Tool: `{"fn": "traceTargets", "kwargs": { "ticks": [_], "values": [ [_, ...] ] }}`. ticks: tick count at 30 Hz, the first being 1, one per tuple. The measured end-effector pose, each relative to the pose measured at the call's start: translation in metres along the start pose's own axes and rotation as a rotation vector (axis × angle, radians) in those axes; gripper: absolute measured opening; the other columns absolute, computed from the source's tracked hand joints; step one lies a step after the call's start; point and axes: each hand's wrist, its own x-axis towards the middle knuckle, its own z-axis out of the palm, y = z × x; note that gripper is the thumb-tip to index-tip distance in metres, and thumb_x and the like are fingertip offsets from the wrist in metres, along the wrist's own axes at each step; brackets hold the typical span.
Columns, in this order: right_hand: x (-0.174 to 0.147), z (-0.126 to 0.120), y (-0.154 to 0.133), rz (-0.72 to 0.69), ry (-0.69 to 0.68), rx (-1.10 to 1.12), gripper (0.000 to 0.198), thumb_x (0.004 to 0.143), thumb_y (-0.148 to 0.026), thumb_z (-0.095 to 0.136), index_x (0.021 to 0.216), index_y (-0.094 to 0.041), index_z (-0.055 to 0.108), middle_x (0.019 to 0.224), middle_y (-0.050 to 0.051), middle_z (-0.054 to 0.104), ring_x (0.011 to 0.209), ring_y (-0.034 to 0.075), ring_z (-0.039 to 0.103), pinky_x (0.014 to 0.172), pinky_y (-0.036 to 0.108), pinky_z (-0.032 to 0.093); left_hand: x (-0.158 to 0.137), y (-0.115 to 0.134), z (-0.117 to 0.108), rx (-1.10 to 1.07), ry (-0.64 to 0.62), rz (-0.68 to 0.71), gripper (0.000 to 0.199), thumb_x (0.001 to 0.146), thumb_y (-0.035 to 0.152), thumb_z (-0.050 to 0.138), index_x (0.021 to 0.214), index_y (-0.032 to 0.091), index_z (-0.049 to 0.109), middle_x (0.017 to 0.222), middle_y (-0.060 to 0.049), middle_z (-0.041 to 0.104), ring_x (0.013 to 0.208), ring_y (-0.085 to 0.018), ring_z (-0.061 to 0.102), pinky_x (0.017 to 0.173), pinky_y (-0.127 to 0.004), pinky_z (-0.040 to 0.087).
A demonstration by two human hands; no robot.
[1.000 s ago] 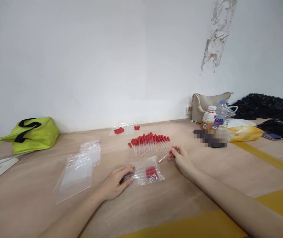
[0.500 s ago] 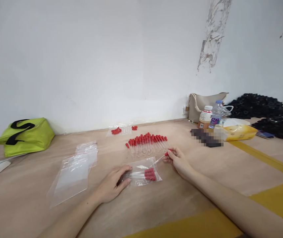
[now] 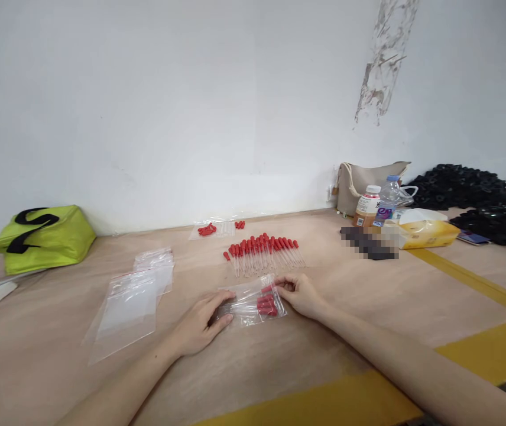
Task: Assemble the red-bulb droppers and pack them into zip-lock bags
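My left hand [image 3: 203, 322] holds the closed end of a clear zip bag [image 3: 253, 319], with the thumb and fingers apart at its edges. Inside the bag lie several glass droppers with red rubber bulbs [image 3: 266, 306], tips toward my left hand. At the bag's mouth, on the right, my right hand [image 3: 299, 294] pinches another dropper by its red bulb [image 3: 268, 289]. That dropper's glass stem is in the bag. Just behind the bag, a row of red-bulbed droppers [image 3: 259, 248] lies side by side on the brown-covered table [image 3: 244, 373].
Flat clear zip bags [image 3: 126, 307] lie to the left. Against the wall is a bag with red bulbs [image 3: 207, 229]. A lime-green bag [image 3: 53, 239] stands far left. At right are bottles [image 3: 367, 207], a yellow tissue pack [image 3: 428, 232] and heaps of black parts [image 3: 461, 186].
My right hand has moved left and slid the dropper into the bag, so its bulb is now at the bag's mouth. My left hand stays on the bag.
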Motion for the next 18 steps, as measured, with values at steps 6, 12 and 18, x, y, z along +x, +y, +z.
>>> {"fn": "traceTargets", "kwargs": {
  "ticks": [6, 12, 18],
  "values": [
    [0.004, -0.002, 0.003, -0.004, -0.018, 0.075, 0.013, 0.065, -0.027, 0.057, 0.073, -0.019, 0.064, 0.067, 0.001, 0.064, 0.062, 0.016, 0.057, 0.057, 0.027, 0.045, 0.0, -0.001, 0.0, 0.002, -0.006, 0.027, 0.033, 0.087, 0.032, 0.042, 0.119, 0.025, 0.045, 0.119, -0.004, 0.051, 0.109, -0.02, 0.046, 0.093, -0.037, 0.037],
    [0.052, -0.044, 0.029, 0.032, 0.176, -0.368, 0.013, 0.066, -0.023, 0.052, 0.074, -0.016, 0.061, 0.064, 0.0, 0.061, 0.057, 0.012, 0.054, 0.054, 0.022, 0.041, 0.0, -0.003, 0.0, 0.031, -0.053, 0.035, 0.032, 0.088, 0.031, 0.039, 0.119, 0.028, 0.048, 0.125, -0.002, 0.047, 0.115, -0.02, 0.042, 0.096, -0.038, 0.035],
    [0.104, -0.055, 0.029, 0.027, 0.183, -0.549, 0.018, 0.07, -0.027, 0.051, 0.076, -0.019, 0.066, 0.07, 0.003, 0.063, 0.067, 0.015, 0.055, 0.062, 0.025, 0.038, 0.0, -0.003, 0.0, 0.017, -0.036, 0.034, 0.031, 0.088, 0.031, 0.04, 0.117, 0.027, 0.049, 0.124, -0.003, 0.048, 0.113, -0.02, 0.043, 0.095, -0.038, 0.037]
  ]
}}
